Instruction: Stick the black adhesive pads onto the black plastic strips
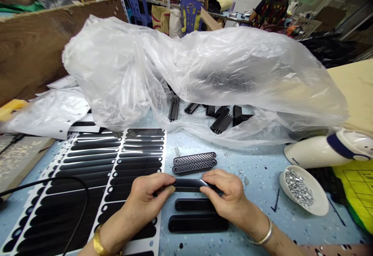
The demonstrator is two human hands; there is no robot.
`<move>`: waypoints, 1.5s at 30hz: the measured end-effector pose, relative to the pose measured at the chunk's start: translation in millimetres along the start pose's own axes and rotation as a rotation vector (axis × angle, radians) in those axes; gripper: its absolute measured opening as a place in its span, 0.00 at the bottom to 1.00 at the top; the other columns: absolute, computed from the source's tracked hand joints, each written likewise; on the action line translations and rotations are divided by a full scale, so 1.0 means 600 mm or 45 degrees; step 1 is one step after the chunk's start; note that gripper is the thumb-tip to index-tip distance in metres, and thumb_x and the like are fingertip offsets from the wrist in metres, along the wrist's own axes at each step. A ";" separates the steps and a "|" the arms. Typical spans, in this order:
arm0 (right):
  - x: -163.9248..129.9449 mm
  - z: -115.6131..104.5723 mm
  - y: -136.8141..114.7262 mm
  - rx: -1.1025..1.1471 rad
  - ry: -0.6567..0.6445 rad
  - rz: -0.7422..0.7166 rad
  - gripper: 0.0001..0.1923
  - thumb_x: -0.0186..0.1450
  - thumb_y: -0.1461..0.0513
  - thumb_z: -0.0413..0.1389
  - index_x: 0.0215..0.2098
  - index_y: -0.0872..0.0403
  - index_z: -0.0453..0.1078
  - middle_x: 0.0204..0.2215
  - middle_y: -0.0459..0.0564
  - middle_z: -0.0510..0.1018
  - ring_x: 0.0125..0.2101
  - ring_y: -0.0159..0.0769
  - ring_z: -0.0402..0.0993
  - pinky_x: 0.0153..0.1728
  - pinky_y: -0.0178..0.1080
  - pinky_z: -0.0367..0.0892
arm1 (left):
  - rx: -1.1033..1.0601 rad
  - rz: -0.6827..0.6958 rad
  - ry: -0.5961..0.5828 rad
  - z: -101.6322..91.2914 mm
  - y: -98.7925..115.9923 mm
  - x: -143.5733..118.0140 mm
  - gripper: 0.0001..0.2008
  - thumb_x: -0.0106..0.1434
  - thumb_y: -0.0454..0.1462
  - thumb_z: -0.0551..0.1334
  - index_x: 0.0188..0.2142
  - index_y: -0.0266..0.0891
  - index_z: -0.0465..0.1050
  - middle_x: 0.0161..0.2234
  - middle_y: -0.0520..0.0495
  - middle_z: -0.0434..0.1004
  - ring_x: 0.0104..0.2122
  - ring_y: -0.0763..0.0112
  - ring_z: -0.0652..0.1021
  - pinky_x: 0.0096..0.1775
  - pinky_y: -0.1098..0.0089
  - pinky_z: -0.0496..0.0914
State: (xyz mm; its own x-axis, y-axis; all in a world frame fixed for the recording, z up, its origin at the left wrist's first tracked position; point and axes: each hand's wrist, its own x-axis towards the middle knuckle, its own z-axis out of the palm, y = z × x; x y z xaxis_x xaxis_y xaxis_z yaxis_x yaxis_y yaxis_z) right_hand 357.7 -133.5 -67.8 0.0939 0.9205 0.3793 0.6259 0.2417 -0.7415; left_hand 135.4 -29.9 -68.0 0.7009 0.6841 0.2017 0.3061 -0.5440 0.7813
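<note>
Black strip (pixel 189 185) held level, left hand (pixel 148 197) and right hand (pixel 227 197) each with grip clenched on an end

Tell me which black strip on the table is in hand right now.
The glossy black strip pinched at its ends by left hand and right hand; the two smooth strips nearer the person lie untouched.

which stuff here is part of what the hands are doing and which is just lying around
In use: black strip held by left hand and right hand; sticker sheet; grid parts.
Lying about: plastic bag; bowl of studs; white appliance.
</note>
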 end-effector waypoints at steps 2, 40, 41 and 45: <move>0.000 0.000 0.000 0.004 0.003 -0.001 0.05 0.61 0.67 0.59 0.36 0.56 0.78 0.29 0.53 0.81 0.28 0.39 0.77 0.29 0.41 0.74 | 0.006 0.108 0.002 0.001 0.000 -0.002 0.08 0.62 0.29 0.61 0.38 0.39 0.77 0.34 0.48 0.84 0.32 0.70 0.83 0.36 0.75 0.76; -0.015 -0.004 0.010 0.091 -0.023 0.017 0.10 0.62 0.69 0.60 0.41 0.57 0.79 0.32 0.53 0.82 0.31 0.39 0.79 0.32 0.41 0.75 | 0.108 0.054 0.168 0.005 0.008 -0.001 0.08 0.58 0.31 0.63 0.38 0.37 0.76 0.23 0.54 0.81 0.20 0.77 0.79 0.26 0.80 0.73; -0.016 -0.004 0.010 0.078 -0.018 0.015 0.10 0.62 0.68 0.60 0.41 0.56 0.79 0.32 0.53 0.83 0.31 0.39 0.79 0.32 0.41 0.75 | 0.109 0.041 0.157 0.005 0.009 0.000 0.07 0.58 0.31 0.62 0.36 0.38 0.76 0.22 0.55 0.80 0.20 0.77 0.79 0.25 0.80 0.72; -0.017 -0.002 0.007 0.074 -0.005 0.018 0.10 0.62 0.68 0.60 0.41 0.55 0.79 0.32 0.52 0.83 0.31 0.39 0.79 0.32 0.41 0.75 | 0.070 -0.046 0.128 0.007 0.007 -0.001 0.05 0.58 0.31 0.62 0.35 0.38 0.76 0.21 0.55 0.78 0.19 0.77 0.78 0.24 0.80 0.71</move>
State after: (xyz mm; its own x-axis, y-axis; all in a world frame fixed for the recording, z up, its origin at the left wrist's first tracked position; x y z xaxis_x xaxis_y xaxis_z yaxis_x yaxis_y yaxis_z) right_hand 360.1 -142.2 -74.2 0.0995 0.9252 0.3662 0.5786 0.2456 -0.7778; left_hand 139.1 -34.6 -67.2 0.6213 0.7478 0.2343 0.3672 -0.5419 0.7560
